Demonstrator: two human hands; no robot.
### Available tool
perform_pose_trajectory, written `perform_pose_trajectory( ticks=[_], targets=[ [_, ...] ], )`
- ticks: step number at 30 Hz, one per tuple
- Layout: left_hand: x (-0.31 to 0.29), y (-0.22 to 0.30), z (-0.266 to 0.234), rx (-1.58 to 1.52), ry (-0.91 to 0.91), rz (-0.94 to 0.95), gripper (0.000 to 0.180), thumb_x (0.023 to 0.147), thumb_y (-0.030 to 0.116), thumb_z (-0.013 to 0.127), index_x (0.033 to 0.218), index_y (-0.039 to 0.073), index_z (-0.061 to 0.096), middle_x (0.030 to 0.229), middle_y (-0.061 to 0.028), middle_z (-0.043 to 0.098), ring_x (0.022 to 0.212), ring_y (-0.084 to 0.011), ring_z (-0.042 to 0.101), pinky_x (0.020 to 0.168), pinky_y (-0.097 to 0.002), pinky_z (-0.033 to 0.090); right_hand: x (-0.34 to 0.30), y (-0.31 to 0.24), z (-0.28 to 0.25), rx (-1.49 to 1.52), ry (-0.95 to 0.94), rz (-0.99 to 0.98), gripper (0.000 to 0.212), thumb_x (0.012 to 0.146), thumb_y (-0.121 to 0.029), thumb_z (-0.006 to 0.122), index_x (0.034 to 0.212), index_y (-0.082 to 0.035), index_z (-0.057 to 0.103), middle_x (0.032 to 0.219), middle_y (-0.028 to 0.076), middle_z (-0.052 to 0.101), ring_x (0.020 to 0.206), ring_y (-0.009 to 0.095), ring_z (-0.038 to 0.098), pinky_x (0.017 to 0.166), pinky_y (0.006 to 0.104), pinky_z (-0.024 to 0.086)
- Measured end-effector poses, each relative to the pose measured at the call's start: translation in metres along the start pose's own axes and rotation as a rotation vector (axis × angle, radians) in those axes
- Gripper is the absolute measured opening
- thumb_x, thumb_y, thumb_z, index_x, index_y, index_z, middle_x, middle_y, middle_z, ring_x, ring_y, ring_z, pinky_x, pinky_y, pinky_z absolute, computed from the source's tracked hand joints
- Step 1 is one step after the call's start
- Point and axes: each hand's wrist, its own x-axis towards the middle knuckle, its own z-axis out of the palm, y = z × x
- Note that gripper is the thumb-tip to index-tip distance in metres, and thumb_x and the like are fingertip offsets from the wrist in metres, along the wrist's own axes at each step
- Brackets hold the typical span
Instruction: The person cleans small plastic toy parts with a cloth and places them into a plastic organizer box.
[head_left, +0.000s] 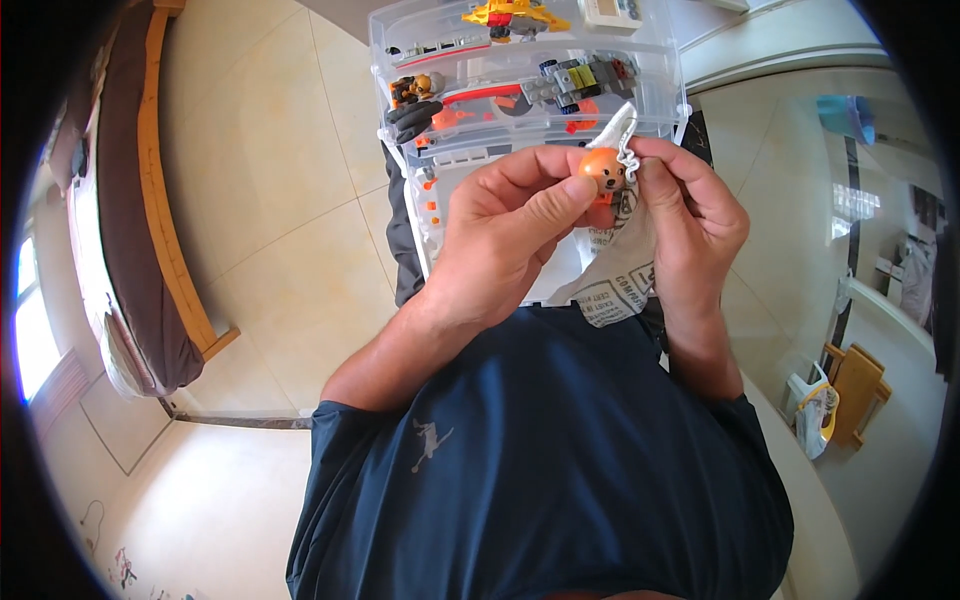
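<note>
My left hand [500, 220] pinches a small orange toy figure [600, 168] with a round, glossy animal face between thumb and fingertips. My right hand [700, 215] has thumb and forefinger pressed on the gathered white edge of a pale grey printed cloth [625, 275], right beside the figure. Part of this cloth sticks up above the figure, and the rest hangs down between my hands toward my lap. Both hands are over the near part of a translucent plastic storage box [385, 65]. The figure's lower part is partly hidden by my fingers.
In the box lie a grey and lime toy vehicle [580, 80], a red strip [490, 92], a gold and brown toy piece [415, 88], a yellow toy [515, 16] and small orange pieces [432, 206]. A wooden-framed bed [175, 200] stands left; a folded wooden stool [858, 395] is at right.
</note>
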Motion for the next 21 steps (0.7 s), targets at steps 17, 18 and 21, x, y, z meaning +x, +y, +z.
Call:
perform_pose_trajectory(
  ticks=[17,18,21],
  targets=[
    [-0.003,0.001,0.020,0.413,0.071,0.166,0.021,0.101,-0.004,0.072,0.121,-0.007,0.072,0.117,-0.0055,0.068,0.105,-0.0122,0.066,0.094,-0.0287,0.058,0.004,0.002,0.003,-0.185,-0.108,-0.350,0.018,0.102,0.000,0.073,0.119,0.004,0.077,0.113,0.015,0.080,0.102,0.020,0.076,0.090,0.0290,0.059],
    [-0.003,-0.001,0.023,0.415,0.115,0.217,0.022,0.099,-0.007,0.073,0.121,-0.007,0.072,0.118,-0.0061,0.066,0.106,-0.0133,0.066,0.096,-0.0294,0.058,0.003,0.002,0.004,-0.179,-0.063,-0.289,0.016,0.102,-0.001,0.073,0.117,0.003,0.078,0.110,0.014,0.080,0.099,0.016,0.074,0.087,0.0270,0.058],
    [-0.005,-0.009,0.013,0.476,0.119,0.239,0.030,0.097,-0.009,0.074,0.127,-0.006,0.071,0.117,-0.0065,0.067,0.108,-0.0147,0.069,0.098,-0.0289,0.058,0.001,0.002,0.008,-0.151,-0.005,-0.196,0.013,0.103,-0.002,0.074,0.114,0.003,0.079,0.105,0.010,0.081,0.093,0.010,0.072,0.083,0.0235,0.057]
  ],
)
